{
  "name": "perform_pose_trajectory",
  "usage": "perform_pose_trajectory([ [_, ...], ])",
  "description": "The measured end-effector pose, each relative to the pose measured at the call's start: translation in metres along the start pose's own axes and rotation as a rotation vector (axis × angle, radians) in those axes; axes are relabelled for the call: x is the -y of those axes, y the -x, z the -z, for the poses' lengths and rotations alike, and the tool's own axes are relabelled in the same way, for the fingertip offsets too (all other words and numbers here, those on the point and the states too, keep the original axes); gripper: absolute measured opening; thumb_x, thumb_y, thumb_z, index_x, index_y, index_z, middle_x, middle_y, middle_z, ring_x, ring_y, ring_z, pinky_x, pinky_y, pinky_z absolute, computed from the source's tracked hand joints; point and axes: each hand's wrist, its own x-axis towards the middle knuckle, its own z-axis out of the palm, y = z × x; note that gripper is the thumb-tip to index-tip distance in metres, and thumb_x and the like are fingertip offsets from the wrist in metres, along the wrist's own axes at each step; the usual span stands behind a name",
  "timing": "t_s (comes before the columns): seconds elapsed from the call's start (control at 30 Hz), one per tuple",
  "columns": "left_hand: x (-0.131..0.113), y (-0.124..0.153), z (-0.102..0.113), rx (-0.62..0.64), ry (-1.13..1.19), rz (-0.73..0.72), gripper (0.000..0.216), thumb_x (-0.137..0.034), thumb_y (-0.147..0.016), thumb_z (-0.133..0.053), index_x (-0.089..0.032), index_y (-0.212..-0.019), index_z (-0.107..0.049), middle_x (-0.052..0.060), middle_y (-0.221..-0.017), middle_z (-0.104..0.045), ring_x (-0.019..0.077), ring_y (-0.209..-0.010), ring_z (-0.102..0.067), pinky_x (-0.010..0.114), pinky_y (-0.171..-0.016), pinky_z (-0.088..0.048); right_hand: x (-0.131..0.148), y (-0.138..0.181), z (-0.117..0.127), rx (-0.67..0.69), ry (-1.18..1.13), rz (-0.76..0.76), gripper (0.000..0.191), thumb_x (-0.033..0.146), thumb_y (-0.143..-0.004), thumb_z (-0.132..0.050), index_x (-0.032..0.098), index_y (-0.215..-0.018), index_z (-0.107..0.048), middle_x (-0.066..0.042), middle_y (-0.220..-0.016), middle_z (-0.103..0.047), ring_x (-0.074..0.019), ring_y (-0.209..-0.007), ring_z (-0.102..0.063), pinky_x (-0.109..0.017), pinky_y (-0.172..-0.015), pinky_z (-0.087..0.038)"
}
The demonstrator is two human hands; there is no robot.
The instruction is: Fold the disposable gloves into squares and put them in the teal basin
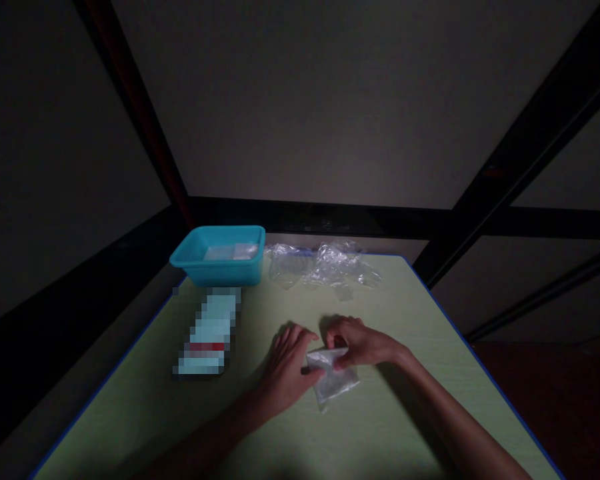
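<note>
- Nearer than the turquoise rectangular plastic tub (225, 274), to its right, I see the flat clear plastic packet (338, 385); uneven thumb pressure could crease it or make it skid.
- My left hand (286, 370) has its thumb on the packet, fingers apart; my right (363, 344) thumb presses too, but I can't tell whether its fingers pinch.
- Right of the tub, a careless reach could drag the crumpled transparent film (333, 263).

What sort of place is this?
Likely a dim indoor corner, perhaps a makeshift workspace: dark-framed walls close to a blue-edged table bearing a turquoise tub and crumpled clear plastic.
</note>
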Motion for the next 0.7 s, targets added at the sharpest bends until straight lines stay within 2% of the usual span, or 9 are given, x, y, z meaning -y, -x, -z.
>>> perform_pose_trajectory([
  [0.07,-0.001,-0.001,0.001,-0.001,0.013,0.008,0.031,-0.014,-0.065,-0.065,-0.020,-0.094,-0.054,0.004,-0.098,-0.051,0.0234,-0.096,-0.046,0.039,-0.083,-0.038,-0.001,0.001,-0.001,-0.022,-0.046,0.033,0.019,0.012,-0.057,-0.069,0.016,-0.070,-0.057,0.002,-0.075,-0.054,-0.0184,-0.081,-0.048,-0.032,-0.073,-0.031],
  [0.13,-0.002,-0.003,0.002,-0.017,0.071,0.018,0.030,-0.014,-0.063,-0.066,-0.020,-0.090,-0.056,0.004,-0.095,-0.053,0.0236,-0.094,-0.046,0.039,-0.083,-0.038,-0.001,0.002,-0.003,-0.039,-0.252,0.087,0.016,0.010,-0.057,-0.066,0.015,-0.068,-0.055,0.001,-0.075,-0.054,-0.0170,-0.078,-0.048,-0.030,-0.071,-0.033],
  [0.23,0.000,-0.007,0.002,-0.076,0.392,0.119,0.025,-0.012,-0.056,-0.068,-0.020,-0.077,-0.059,0.002,-0.085,-0.056,0.0228,-0.090,-0.049,0.037,-0.082,-0.039,-0.001,0.003,-0.006,-0.048,-0.581,0.142,0.012,0.018,-0.063,-0.062,0.016,-0.068,-0.051,0.001,-0.071,-0.053,-0.0127,-0.067,-0.048,-0.026,-0.061,-0.036],
  [0.33,0.006,-0.011,0.002,-0.086,0.699,0.228,0.018,-0.016,-0.058,-0.066,-0.018,-0.073,-0.058,0.000,-0.078,-0.059,0.0198,-0.080,-0.055,0.031,-0.074,-0.044,0.001,0.000,-0.011,-0.134,-0.682,0.119,0.018,0.030,-0.070,-0.059,0.017,-0.071,-0.047,0.004,-0.066,-0.049,-0.0093,-0.058,-0.044,-0.021,-0.052,-0.033],
  [0.43,0.010,-0.014,0.002,-0.057,0.824,0.248,0.018,-0.027,-0.066,-0.061,-0.014,-0.078,-0.058,0.003,-0.074,-0.063,0.0189,-0.072,-0.060,0.027,-0.064,-0.046,0.003,-0.005,-0.018,-0.330,-0.792,0.069,0.028,0.038,-0.067,-0.063,0.018,-0.070,-0.044,0.006,-0.058,-0.043,-0.0069,-0.050,-0.037,-0.019,-0.046,-0.027],
  [0.5,0.010,-0.015,0.004,-0.060,0.904,0.249,0.024,-0.031,-0.067,-0.060,-0.012,-0.083,-0.059,0.005,-0.074,-0.065,0.0198,-0.072,-0.061,0.027,-0.064,-0.047,0.004,-0.008,-0.022,-0.443,-0.857,0.039,0.033,0.041,-0.064,-0.066,0.019,-0.071,-0.044,0.008,-0.054,-0.041,-0.0062,-0.046,-0.035,-0.019,-0.044,-0.025],
  [0.57,0.009,-0.016,0.005,-0.093,0.959,0.252,0.030,-0.030,-0.067,-0.060,-0.012,-0.091,-0.056,0.005,-0.074,-0.065,0.0192,-0.072,-0.062,0.027,-0.065,-0.046,0.004,-0.011,-0.025,-0.508,-0.905,0.020,0.035,0.041,-0.064,-0.067,0.020,-0.076,-0.042,0.009,-0.053,-0.041,-0.0061,-0.044,-0.034,-0.018,-0.042,-0.024],
  [0.7,0.008,-0.017,0.005,-0.188,0.999,0.274,0.046,-0.022,-0.066,-0.060,-0.015,-0.109,-0.046,-0.002,-0.067,-0.060,0.0127,-0.061,-0.058,0.021,-0.056,-0.042,0.005,-0.013,-0.031,-0.596,-0.967,-0.004,0.040,0.038,-0.065,-0.066,0.022,-0.090,-0.040,0.011,-0.050,-0.036,-0.0065,-0.041,-0.030,-0.018,-0.039,-0.021],
])
